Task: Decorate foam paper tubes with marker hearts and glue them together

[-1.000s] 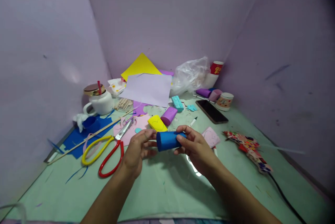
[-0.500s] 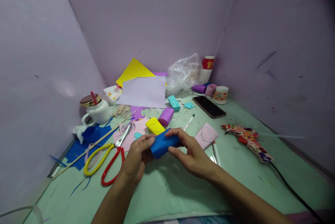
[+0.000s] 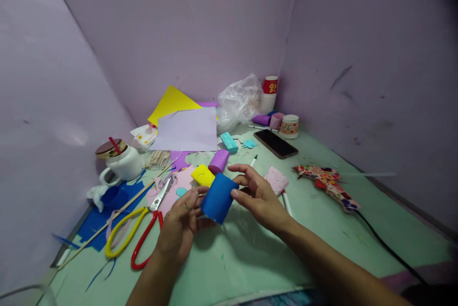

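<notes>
Both of my hands hold a blue paper-covered roll (image 3: 218, 198) above the green table (image 3: 250, 249). My left hand (image 3: 181, 222) grips its lower left end with curled fingers. My right hand (image 3: 257, 196) pinches its upper right side between thumb and fingers. The roll is tilted, its top end leaning to the right. Just behind it lie a yellow roll (image 3: 202, 175) with a heart outline and a purple roll (image 3: 219, 161).
Red-and-yellow scissors (image 3: 138, 220) lie to the left beside pink paper and blue scraps. A white mug (image 3: 119, 163), paper sheets (image 3: 186, 129), a teal block (image 3: 228, 142), a phone (image 3: 275, 143), cups (image 3: 289, 126), a plastic bag (image 3: 238, 101) and a patterned glue gun (image 3: 327, 184) with cord surround the spot.
The roll has turned from lying sideways to standing tilted, and my hands have shifted with it. The view has swung to the right, so the things on the table sit further left.
</notes>
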Demonstrator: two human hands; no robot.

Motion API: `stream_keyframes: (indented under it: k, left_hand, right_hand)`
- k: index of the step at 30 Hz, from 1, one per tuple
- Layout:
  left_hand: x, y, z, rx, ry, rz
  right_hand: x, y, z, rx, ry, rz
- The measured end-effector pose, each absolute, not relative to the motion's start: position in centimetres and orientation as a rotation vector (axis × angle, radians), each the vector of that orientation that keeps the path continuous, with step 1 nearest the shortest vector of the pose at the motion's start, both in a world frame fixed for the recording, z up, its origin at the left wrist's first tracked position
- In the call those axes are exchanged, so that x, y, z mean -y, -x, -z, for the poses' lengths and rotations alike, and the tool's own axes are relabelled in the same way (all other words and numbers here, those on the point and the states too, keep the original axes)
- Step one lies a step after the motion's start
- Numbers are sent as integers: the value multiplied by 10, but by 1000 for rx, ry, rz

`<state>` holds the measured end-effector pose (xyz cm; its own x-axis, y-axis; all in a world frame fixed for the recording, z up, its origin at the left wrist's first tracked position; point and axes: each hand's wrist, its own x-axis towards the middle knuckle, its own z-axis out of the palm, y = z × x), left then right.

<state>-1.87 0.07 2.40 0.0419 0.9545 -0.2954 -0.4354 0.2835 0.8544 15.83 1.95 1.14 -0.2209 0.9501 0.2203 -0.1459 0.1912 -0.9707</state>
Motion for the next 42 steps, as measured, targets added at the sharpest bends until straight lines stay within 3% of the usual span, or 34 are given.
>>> stream_keyframes:
  k: [8, 13, 18, 20, 25, 30, 36, 42]
  left_hand:
    - [1, 19, -27, -906, -466, -941]
    - [-2, 20, -30, -964, -389, -1188]
    - [-9, 23, -32, -998, -383, -1381]
    - [-9, 21, -32, -990, -396, -1383]
    - [-6, 13, -34, -1035, -346, -1357]
    - [-6, 11, -30, -1079, -364, -1327]
    - [-4, 15, -21, -1039, -467, -1305]
    - [0, 7, -18, -1092, -589, -1308]
  right_hand:
    - [-22, -154, -8, 1451, 722, -1278]
    - [-23, -180, -23, 1423, 903, -793]
    - [-10, -263, -34, 1198, 1400, -449]
    - [-2, -287, -29, 1458, 1568, -393]
    - [8, -289, -10, 2510, 1510, -119]
    - [-1, -277, -4, 2897, 1386, 172]
    - [-9, -300, -3, 2857, 968, 359]
    - [11, -294, -46, 2201, 921, 272]
